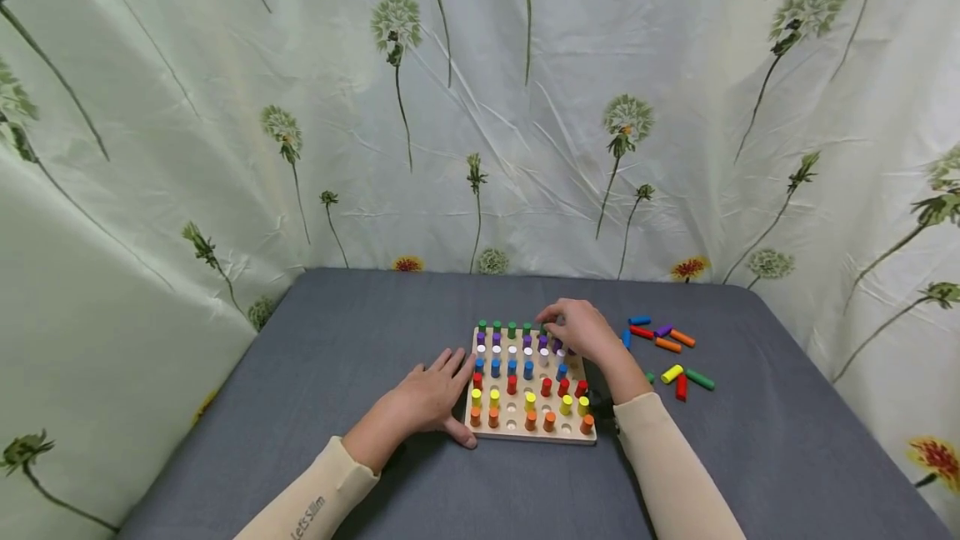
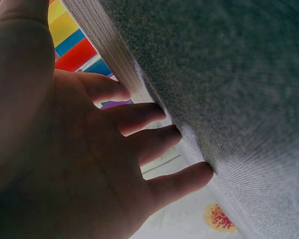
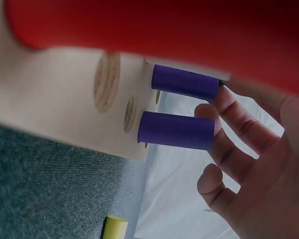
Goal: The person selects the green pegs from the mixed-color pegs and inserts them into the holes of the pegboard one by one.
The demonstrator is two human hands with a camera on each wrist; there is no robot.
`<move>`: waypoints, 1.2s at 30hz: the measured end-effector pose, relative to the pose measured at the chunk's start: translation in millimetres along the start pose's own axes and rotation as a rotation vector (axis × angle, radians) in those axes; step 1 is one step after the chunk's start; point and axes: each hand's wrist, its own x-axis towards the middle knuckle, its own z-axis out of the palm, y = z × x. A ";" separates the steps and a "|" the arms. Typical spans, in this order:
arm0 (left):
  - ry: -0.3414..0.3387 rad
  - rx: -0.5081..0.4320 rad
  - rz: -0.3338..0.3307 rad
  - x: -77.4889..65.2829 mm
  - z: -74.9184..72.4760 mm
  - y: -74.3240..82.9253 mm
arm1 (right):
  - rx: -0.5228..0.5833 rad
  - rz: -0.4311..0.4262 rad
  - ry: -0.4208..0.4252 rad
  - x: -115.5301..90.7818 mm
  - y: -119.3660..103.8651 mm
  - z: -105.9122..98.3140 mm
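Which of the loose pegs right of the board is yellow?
The yellow peg, just left of the rightmost green peg in the head view. The other loose pegs in view are different colours.

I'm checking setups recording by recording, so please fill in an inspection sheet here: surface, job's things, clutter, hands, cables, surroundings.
Surface: grey tabletop, plain.
Job's things: wooden pegboard with upright coloured pegs in rows, several holes unfilled; loose pegs lie to its right.
Clutter: nothing seen.
Left hand: fingers spread at the pegboard's left edge.
Right hand: fingers bent, by the far row of green pegs; whether it grips one cannot be told.
Cables: nothing seen.
Surroundings: pale flower-print fabric behind and at both sides.
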 end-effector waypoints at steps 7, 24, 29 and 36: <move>-0.001 0.004 -0.003 -0.4 -2.0 0.4 | -0.005 0.000 -0.010 2.3 -0.2 1.8; 0.006 -0.005 -0.002 0.3 -0.3 0.0 | -0.022 0.032 -0.063 2.9 0.0 4.9; 0.005 0.001 -0.004 1.3 -0.9 0.6 | 0.003 0.026 -0.071 1.4 0.9 1.9; 0.002 -0.010 -0.012 0.2 0.7 1.4 | 0.071 0.005 -0.030 -4.0 6.5 -9.8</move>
